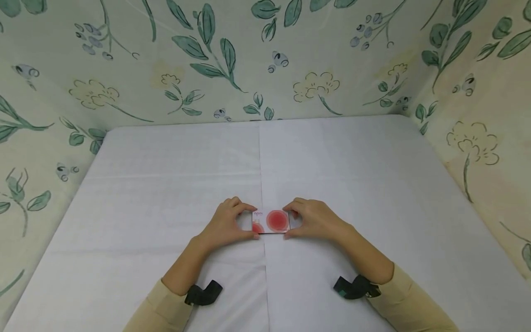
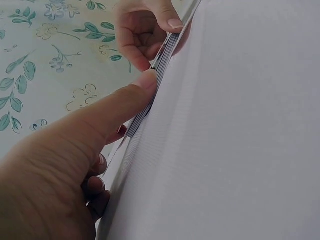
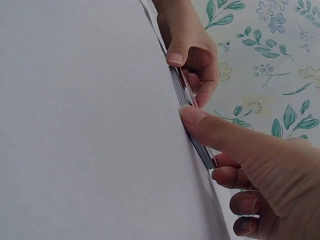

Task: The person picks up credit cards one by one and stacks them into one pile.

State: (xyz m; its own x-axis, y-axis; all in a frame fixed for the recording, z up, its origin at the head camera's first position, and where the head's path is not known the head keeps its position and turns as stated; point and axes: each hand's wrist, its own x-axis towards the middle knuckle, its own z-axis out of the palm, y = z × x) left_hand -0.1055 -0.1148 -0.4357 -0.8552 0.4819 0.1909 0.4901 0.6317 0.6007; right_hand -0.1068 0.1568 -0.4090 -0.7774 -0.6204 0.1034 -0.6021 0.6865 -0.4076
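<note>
A small stack of cards [image 1: 270, 222] lies at the middle of the white-covered table. Its top is white and pink with a large red round print and small lettering at the left. From the wrist views, its near side [image 2: 162, 65] shows thin grey and dark layers. My left hand [image 1: 226, 223] grips the left end, thumb on the near edge and index finger at the far edge. Mirroring it, my right hand [image 1: 317, 220] holds the right end the same way. In the right wrist view both thumbs press on the layered side [image 3: 178, 87], a short gap apart.
A white cloth [image 1: 166, 198] with fold lines and a centre crease covers the table. Floral-patterned walls [image 1: 265, 60] rise behind it and along both sides. Black straps [image 1: 204, 293] hang by the wrists, next to beige sleeves [image 1: 159, 306].
</note>
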